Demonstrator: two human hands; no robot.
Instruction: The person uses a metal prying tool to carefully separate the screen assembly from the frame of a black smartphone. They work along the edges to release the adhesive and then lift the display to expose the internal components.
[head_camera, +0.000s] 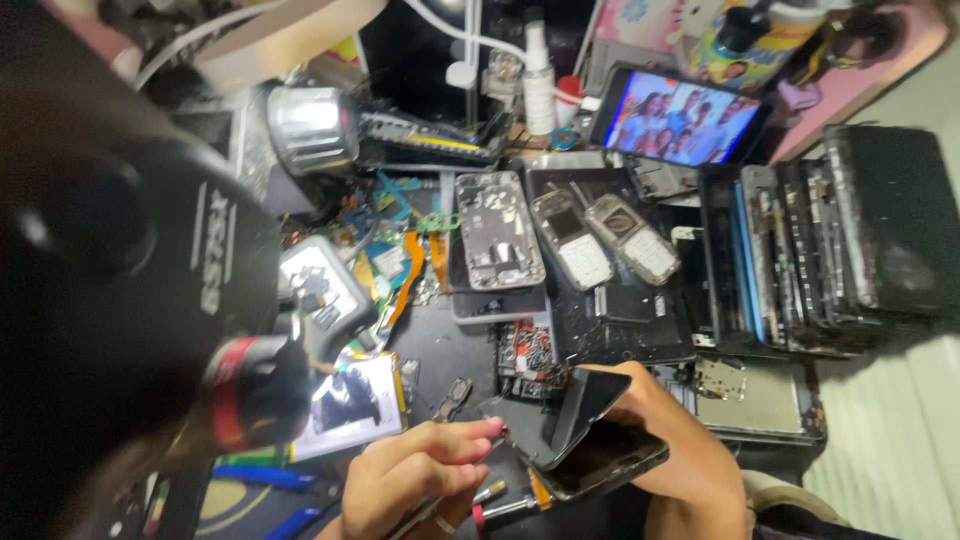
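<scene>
Both hands are working a dark phone open at the near edge of the workbench.

The right hand is clamped around the phone's body from underneath; the left hand, fingers pinched together, is touching the screen panel, which is standing lifted and tilted off the body at one end; the other end seems to be holding on, so separation looks partway done; stripped phones are lying toward the far edge.
</scene>
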